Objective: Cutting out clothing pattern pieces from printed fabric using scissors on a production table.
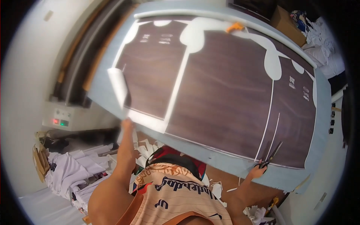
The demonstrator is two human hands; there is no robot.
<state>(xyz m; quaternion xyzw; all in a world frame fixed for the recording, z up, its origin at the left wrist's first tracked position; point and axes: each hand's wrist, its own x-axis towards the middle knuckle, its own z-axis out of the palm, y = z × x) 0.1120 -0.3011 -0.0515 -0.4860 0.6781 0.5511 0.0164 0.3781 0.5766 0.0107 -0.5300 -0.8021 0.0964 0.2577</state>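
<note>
A large dark brown printed sheet (221, 90) with white jersey-shaped outlines lies over a light blue table top (210, 152). At its near left corner my left hand (128, 123) is closed on the sheet's edge, its fingers small and slightly blurred. Just above that hand, the sheet's left margin curls up in a white roll (118, 84). My right hand (258, 171) grips black-handled scissors (276, 150) at the near right edge. Their blades point away from me over the dark print, beside a thin white line.
An orange tool (235, 27) rests at the sheet's far edge, beside a long white roll (168, 14). White fabric heaps (80, 165) lie at left, with scraps (150, 150) below the table. A cardboard box (288, 26) stands far right; a control box (60, 118) with lit buttons is left.
</note>
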